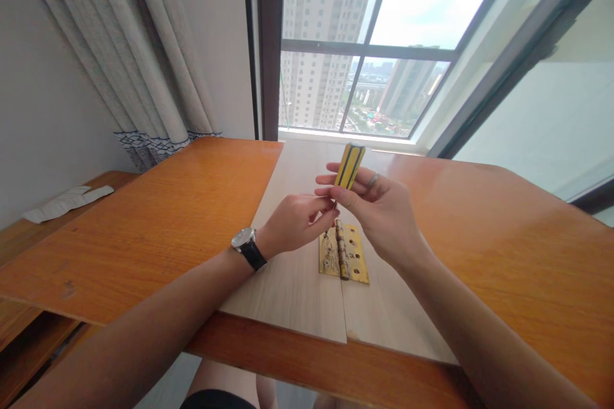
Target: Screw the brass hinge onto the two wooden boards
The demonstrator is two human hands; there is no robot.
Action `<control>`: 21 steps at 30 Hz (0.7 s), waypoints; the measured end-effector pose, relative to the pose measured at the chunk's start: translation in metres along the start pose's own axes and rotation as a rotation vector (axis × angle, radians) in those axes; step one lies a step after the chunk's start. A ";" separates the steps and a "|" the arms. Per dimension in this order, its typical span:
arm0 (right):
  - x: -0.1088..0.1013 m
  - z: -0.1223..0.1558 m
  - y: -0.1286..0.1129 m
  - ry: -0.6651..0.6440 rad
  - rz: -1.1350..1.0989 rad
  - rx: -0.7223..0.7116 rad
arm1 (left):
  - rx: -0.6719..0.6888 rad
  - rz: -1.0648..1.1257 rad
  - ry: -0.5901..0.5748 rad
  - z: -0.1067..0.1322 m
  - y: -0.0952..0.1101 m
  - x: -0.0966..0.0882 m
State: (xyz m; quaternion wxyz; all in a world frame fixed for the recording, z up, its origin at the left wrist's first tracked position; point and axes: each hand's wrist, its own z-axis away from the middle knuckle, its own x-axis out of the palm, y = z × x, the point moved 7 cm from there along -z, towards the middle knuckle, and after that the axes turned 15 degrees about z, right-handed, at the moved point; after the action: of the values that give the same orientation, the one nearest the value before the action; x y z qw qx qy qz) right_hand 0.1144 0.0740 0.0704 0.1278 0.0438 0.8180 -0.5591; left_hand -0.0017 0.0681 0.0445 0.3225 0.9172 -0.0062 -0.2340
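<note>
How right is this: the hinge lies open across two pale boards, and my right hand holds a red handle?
Wrong on the colour: the head view shows the handle in your right hand is yellow with dark stripes, not red. The hinge lies open across two pale boards.

Left grip (297, 220): fingers are pinching a small metal piece (335, 205), too small for telling its kind, by the far end of the hinge.
Right grip (378, 211): thumb and fingers are holding a yellow handle (350, 166) with black stripes, which is standing tilted.
Hinge (343, 255): it is lying opened flat, its barrel running along the seam, its leaves showing holes and worn marks.
Boards: the left pale board (288, 294) and the right pale board (391, 326) are lying side by side on the orange-brown counter (225, 192).
Wrist: a watch (244, 238) with black strap is sitting on the left one.
Finger: a ring (373, 180) is circling one of the right hand.
Background: a curtain (158, 77) is hanging left of the window (364, 50); tall buildings (321, 13) are standing outside.
</note>
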 end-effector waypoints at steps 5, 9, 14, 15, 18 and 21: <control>0.004 0.002 -0.002 -0.081 0.075 -0.081 | 0.007 0.127 -0.055 -0.002 -0.004 0.001; -0.003 0.006 -0.010 0.099 0.434 -0.217 | 0.019 0.160 -0.018 -0.002 -0.010 -0.002; -0.010 0.009 -0.007 0.227 0.626 -0.215 | 0.078 0.026 0.015 0.000 -0.008 -0.002; -0.010 0.009 -0.005 0.229 0.610 -0.205 | 0.083 -0.011 0.009 0.001 -0.008 -0.002; -0.010 0.009 -0.001 0.209 0.519 -0.171 | 0.110 -0.076 -0.019 0.002 -0.005 0.000; -0.006 0.009 0.006 0.154 0.396 -0.096 | 0.128 -0.099 -0.032 0.003 -0.005 -0.001</control>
State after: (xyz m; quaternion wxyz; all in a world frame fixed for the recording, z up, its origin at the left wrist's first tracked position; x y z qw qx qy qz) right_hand 0.1230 0.0686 0.0638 0.1741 0.2400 0.8265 -0.4786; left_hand -0.0047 0.0708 0.0402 0.2512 0.9312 0.0190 -0.2636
